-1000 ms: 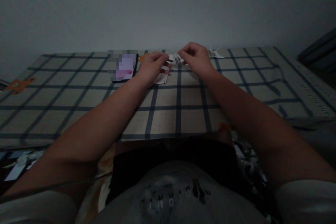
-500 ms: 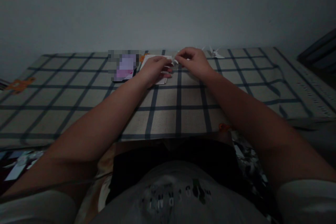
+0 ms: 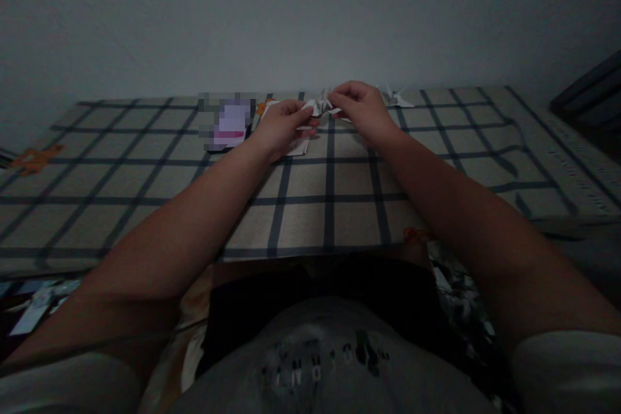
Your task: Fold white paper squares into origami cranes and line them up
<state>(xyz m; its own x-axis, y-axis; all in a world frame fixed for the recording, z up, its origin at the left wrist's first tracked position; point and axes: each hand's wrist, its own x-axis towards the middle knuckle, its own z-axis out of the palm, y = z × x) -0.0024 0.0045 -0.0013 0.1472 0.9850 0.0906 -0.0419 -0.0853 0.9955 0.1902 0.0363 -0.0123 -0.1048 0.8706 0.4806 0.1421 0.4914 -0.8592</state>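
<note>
Between my two hands is a folded white paper crane, its points sticking up. My left hand pinches its left side between thumb and fingers. On the other side, my right hand grips it with thumb and forefinger. Under and beside my left hand lies a stack of white paper sheets, partly covered by that hand. A second folded paper crane rests on the table just beyond my right hand.
A phone with a blurred lilac screen lies left of the paper. The checked tablecloth reaches back to a pale wall. An orange ornament sits at the far left, and a dark slatted object stands at the right.
My left thumb and fingers have closed on the crane's left side. The crane has come up slightly and shows more plainly. My right hand has shifted a little.
</note>
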